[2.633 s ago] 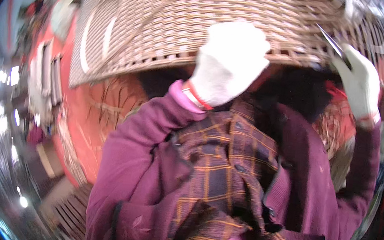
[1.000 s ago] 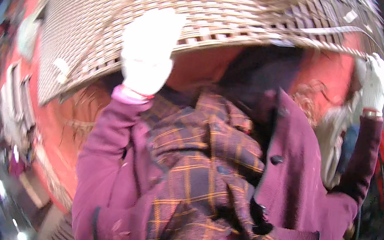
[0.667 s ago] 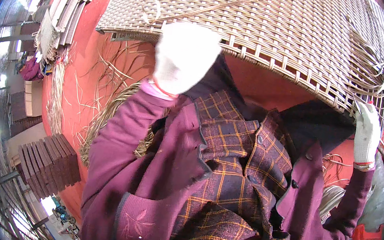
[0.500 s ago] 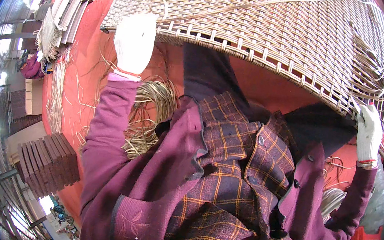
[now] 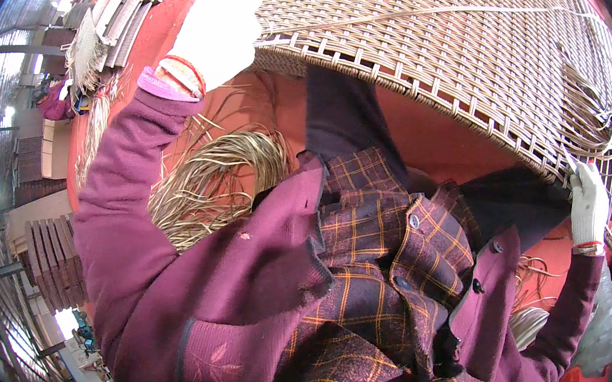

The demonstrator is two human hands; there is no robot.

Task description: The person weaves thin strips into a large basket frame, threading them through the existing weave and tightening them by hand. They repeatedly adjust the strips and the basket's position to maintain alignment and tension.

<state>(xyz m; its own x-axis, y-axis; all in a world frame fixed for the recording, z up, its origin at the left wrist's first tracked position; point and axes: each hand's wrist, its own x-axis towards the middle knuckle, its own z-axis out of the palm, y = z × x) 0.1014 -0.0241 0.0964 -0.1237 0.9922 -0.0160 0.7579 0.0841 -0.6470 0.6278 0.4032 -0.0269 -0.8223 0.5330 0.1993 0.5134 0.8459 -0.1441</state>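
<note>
The left hand (image 5: pixel 218 35) has shifted farther out, to the left end of the far-side panel (image 5: pixel 416 44), uncovering more strands (image 5: pixel 237 160); glare hides its fingers' grip. The right hand (image 5: pixel 589 203) stays at the panel's near right edge, its fingers' hold unclear.

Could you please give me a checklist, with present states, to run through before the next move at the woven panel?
1. Both hands gloved: ok; the left hand and right hand wear white gloves.
2. Left hand's grip: cannot tell; its glove is washed out by glare.
3. Object at the right fingertips: cannot tell; something thin and pointed shows there.
4. Woven panel free of lying strands: not ok; a long strand crosses it.
5. Right side tidy: not ok; loose strands tangle there.
6. Strand bundle apart from both hands: ok.
</note>
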